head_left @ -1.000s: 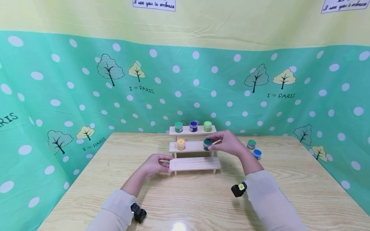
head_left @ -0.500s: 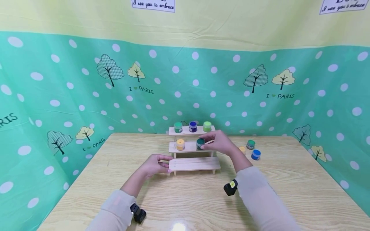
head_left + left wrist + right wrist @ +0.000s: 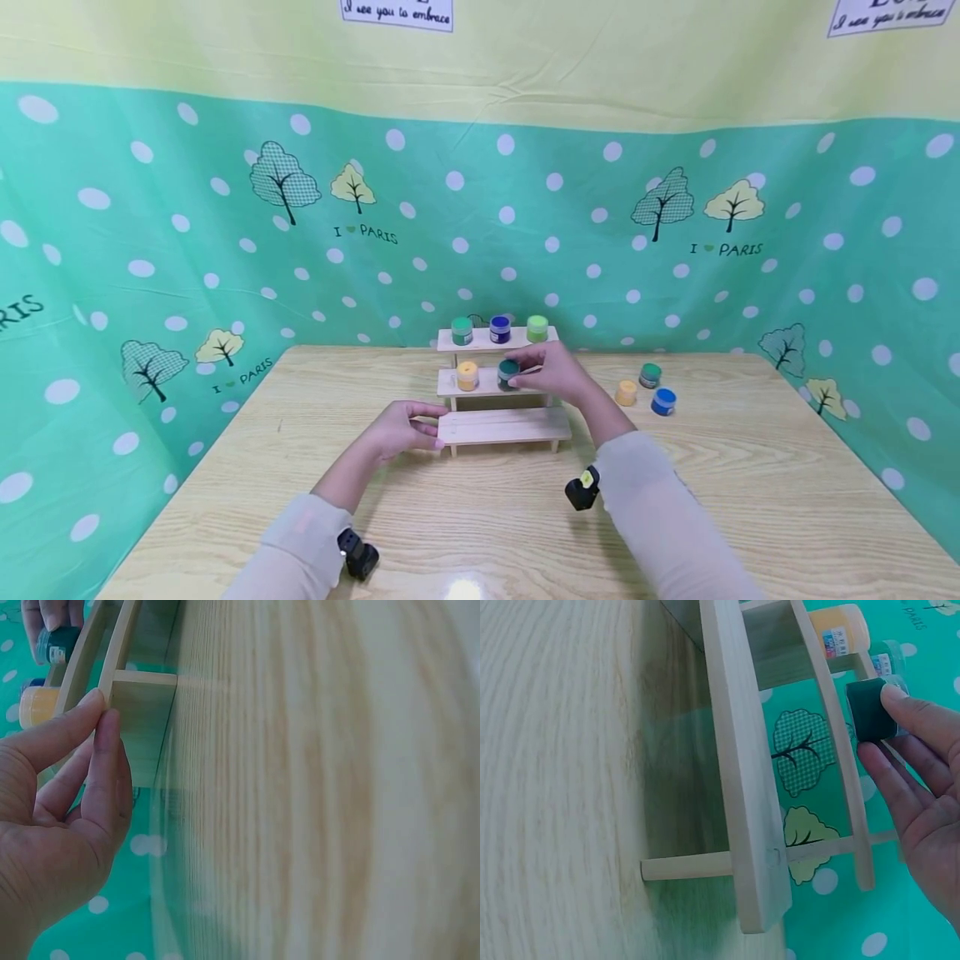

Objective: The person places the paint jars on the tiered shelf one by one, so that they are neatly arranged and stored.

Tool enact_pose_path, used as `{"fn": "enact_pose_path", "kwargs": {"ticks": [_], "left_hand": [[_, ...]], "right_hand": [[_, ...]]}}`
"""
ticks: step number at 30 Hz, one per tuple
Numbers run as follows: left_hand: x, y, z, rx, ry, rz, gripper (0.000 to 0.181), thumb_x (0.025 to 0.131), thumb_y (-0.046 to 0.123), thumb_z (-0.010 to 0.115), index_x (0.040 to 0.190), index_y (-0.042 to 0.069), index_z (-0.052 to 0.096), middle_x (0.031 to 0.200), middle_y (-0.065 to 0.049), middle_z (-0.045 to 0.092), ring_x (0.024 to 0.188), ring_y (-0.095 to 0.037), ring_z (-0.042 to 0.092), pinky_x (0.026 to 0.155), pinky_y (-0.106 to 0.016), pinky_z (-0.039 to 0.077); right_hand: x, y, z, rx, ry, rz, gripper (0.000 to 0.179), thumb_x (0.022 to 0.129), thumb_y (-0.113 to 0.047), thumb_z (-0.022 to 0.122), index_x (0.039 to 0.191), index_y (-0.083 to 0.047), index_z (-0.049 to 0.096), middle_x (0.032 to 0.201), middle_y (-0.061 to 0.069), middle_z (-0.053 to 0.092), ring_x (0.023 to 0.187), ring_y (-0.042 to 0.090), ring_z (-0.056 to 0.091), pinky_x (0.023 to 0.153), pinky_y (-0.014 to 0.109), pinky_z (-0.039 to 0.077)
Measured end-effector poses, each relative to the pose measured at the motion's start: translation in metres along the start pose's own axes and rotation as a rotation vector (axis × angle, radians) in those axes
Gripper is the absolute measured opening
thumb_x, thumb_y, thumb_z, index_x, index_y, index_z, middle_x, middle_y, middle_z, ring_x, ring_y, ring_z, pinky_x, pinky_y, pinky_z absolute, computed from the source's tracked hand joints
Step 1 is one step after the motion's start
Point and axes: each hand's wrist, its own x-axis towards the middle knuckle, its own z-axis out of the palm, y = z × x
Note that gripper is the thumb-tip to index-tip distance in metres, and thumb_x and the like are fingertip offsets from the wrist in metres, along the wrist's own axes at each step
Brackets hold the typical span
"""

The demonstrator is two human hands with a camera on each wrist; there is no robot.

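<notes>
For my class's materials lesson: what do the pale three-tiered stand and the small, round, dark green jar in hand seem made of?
The pale three-tiered stand: matte, unpainted-looking wood, judging by faint grain. The small, dark green jar: probably smooth plastic, given its clear edge; glass remains possible.

Printed fabric (image 3: 480, 158) walls a wooden table (image 3: 465, 508) into a curtained booth.
</notes>
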Motion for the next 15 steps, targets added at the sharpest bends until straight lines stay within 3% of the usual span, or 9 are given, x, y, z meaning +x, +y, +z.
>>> {"fn": "enact_pose_path", "kwargs": {"ticks": [7,15], "left_hand": [[0.0011,-0.0006,0.0000,0.012,0.005,-0.001,0.058,0.069,-0.017,0.078,0.123,-0.004,0.064,0.114,-0.015,0.065,0.085,-0.019,0.065,0.074,-0.032,0.059],[0.0020,-0.0011,-0.0002,0.009,0.005,-0.004,0.058,0.069,-0.017,0.078,0.123,-0.004,0.064,0.103,-0.013,0.067,0.084,-0.018,0.065,0.073,-0.031,0.059]], "right_hand": [[0.0014,0.0017,0.0062,-0.008,0.016,-0.001,0.041,0.080,-0.006,0.080,0.120,-0.009,0.070,0.104,0.005,0.070,0.098,0.021,0.064,0.081,0.032,0.057],[0.0024,0.0024,0.0086,0.003,0.027,-0.014,0.041,0.081,-0.005,0.079,0.121,-0.004,0.069,0.106,0.007,0.070,0.098,0.022,0.065,0.083,0.033,0.057]]}}
